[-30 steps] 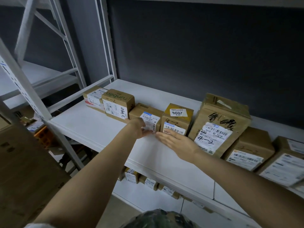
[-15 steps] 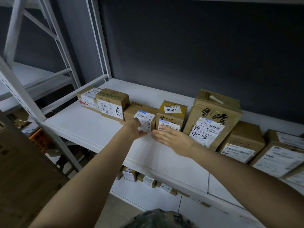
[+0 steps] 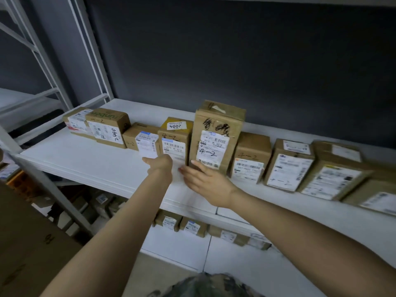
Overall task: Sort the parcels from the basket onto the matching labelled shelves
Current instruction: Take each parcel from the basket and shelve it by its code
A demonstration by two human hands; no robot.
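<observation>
A row of brown parcels marked 4-2 stands on the white shelf (image 3: 85, 159). My left hand (image 3: 159, 166) is at the foot of a small box (image 3: 132, 138) with a white label and a yellow-topped box (image 3: 175, 144), right at their seam. Its thumb points left, and its fingers are hidden behind the back of the hand. My right hand (image 3: 205, 181) lies flat with straight fingers. Its fingertips touch the bottom front of the tall taped box (image 3: 216, 138). Neither hand carries a parcel. No basket is in view.
Two more parcels (image 3: 107, 129) stand at the shelf's left end, and several (image 3: 289, 163) line up to the right. Small parcels (image 3: 169, 221) sit on the shelf below. A white rack post (image 3: 42, 183) rises at the left, next to a large cardboard surface (image 3: 25, 243).
My left hand slid from the small labelled box's front to the seam beside the yellow-topped box. My right hand moved right, from the yellow-topped box to the tall box's base.
</observation>
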